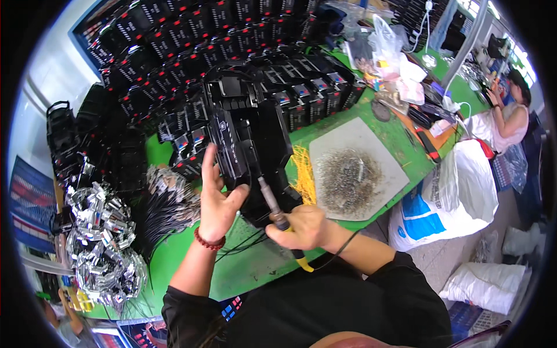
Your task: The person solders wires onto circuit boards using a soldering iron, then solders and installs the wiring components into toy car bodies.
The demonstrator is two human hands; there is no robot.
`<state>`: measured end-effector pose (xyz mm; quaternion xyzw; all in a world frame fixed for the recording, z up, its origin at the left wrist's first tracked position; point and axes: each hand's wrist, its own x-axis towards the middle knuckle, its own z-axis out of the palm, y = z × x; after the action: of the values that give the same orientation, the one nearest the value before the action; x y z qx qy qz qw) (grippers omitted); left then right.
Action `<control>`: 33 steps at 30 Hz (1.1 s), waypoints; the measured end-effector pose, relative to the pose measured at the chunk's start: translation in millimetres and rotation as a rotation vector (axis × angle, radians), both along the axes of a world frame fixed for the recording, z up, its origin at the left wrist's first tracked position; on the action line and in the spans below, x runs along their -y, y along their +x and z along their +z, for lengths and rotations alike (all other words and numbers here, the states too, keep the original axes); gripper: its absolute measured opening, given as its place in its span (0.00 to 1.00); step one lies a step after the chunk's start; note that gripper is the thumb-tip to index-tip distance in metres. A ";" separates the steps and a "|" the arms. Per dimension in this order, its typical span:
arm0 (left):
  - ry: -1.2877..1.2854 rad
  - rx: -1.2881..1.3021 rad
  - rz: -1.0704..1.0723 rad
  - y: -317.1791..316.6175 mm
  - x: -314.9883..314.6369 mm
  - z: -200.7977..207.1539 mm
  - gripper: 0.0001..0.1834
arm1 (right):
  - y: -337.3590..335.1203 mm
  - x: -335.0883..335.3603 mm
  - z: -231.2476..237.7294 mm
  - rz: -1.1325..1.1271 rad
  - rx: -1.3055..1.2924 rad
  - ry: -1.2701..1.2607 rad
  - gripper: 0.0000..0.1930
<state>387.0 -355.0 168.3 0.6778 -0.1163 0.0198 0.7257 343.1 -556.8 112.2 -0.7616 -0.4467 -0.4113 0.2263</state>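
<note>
In front of me an open black plastic case (271,130) lies on the green table, its hollow inside facing up. My right hand (306,225) is closed around the yellow and black handle of a soldering iron (269,196). The iron's metal shaft slants up and left, over the near part of the case; its tip is hard to make out. At the left edge of the case is my left hand (217,204), thumb and fingers apart, touching or nearly touching the case. Thin black cables (241,248) trail from the near end of the case.
Stacked black cases (191,35) fill the back. Silvery metal parts (104,249) and bundled dark wires (168,203) lie left. To the right are yellow strands (303,174), a pale board (380,148) with small metal bits, and a white sack (458,203). Another person (510,116) sits far right.
</note>
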 end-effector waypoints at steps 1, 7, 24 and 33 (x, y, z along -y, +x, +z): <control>0.089 0.040 0.007 1.9 -2.1 2.1 0.51 | -1.5 -1.3 -1.7 0.035 -0.044 -0.007 0.15; 0.731 0.304 0.049 19.0 -42.3 31.1 0.40 | -8.1 28.5 -15.1 0.243 -0.335 0.311 0.16; 0.855 0.089 -0.407 74.0 -61.6 -12.1 0.33 | 92.2 0.0 6.0 0.053 -0.486 0.130 0.19; 1.062 0.306 -0.009 -18.9 -89.1 14.3 0.28 | 108.1 -17.3 -2.3 0.054 -0.382 0.053 0.18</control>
<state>368.1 -265.9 182.6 0.9396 -0.2172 0.0535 0.2591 451.2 -539.5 109.9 -0.8074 -0.4051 -0.2647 0.3377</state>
